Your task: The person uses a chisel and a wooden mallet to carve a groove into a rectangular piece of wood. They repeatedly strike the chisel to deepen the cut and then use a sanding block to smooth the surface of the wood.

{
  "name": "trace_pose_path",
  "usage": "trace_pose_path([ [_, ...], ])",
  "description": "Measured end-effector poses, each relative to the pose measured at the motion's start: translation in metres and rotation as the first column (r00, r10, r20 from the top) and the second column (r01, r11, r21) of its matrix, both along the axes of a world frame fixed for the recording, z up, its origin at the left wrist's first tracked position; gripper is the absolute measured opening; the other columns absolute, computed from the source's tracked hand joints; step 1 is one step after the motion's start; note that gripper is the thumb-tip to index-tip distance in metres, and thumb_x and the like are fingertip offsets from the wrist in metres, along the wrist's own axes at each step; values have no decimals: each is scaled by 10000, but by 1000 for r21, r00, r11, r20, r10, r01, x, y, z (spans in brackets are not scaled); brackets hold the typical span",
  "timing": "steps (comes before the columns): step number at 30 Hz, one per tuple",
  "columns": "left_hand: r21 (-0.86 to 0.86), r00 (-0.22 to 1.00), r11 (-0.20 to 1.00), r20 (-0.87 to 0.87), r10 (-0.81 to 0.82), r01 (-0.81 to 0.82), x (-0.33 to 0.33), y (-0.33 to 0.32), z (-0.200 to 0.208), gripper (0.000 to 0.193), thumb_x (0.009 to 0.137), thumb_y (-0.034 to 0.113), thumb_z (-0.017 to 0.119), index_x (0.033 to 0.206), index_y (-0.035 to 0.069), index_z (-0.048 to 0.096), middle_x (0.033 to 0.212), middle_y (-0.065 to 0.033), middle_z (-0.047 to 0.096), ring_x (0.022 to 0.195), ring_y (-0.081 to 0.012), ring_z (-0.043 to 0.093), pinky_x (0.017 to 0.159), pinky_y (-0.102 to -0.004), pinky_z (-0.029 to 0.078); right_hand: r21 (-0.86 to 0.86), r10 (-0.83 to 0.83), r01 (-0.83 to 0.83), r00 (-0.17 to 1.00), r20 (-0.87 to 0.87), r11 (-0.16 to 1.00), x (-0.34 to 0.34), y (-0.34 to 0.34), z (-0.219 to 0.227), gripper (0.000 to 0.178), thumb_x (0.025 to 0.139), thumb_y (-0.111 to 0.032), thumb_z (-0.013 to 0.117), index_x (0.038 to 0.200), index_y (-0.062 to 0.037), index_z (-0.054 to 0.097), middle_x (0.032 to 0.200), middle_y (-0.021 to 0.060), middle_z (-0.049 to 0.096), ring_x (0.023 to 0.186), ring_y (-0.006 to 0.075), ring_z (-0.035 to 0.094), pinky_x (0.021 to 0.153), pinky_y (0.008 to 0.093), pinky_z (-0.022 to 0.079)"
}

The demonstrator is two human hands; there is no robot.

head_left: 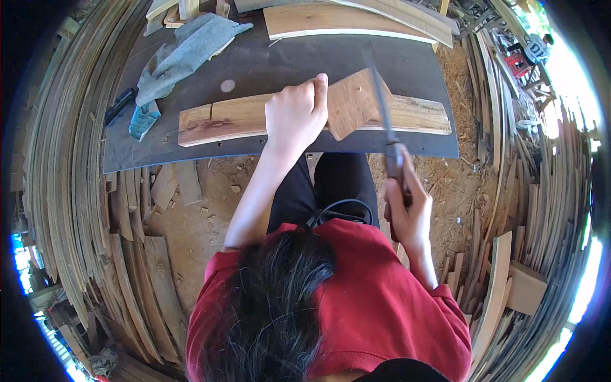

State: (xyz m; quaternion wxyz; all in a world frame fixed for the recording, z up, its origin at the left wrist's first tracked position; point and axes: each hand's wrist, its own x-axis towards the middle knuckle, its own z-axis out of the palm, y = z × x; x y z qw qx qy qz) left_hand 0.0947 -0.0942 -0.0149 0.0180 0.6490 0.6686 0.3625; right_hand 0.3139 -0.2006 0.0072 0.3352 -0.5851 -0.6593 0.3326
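A long wooden plank (238, 113) lies across the near part of the dark tabletop. Over it, tilted at an angle, is a smaller square-cornered wooden block (354, 102). My left hand (294, 113) is closed at the block's left edge, thumb up and fingers curled over the plank; its grip is partly hidden. In my right hand (407, 207) is a handsaw (384, 105), held by its dark handle. The saw's blade appears narrow, points away from me and crosses the block's right side; its far end is blurred. Whether the teeth touch wood I cannot tell.
The dark tabletop (153, 149) holds a crumpled grey-blue cloth (184, 54), a black object (119, 106) at its left edge and wide boards (337, 22) at the back. Stacked wood strips (70, 165) line both sides. Chips litter the dirt floor (210, 184).
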Motion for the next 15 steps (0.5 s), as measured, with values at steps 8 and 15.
trace_pose_path([
  [8,205,993,972,-37,-108,113,-3,1,-5,279,926,342,545,858,80,614,936,-90,601,843,-280,597,669,-400,493,-44,60,-56,993,98,997,-1,3,-4,543,927,-154,572,1437,-85,401,697,83,601,521,108,543,524,281,471],
  [15,134,966,960,-118,-231,246,3,-12,-1,689,763,557,696,1200,44,554,1100,-108,555,1050,-305,537,902,-444,408,91,-142,167,962,-231,982,11,4,7,527,953,-113,517,1454,-53,364,652,5,544,477,43,470,431,224,389],
])
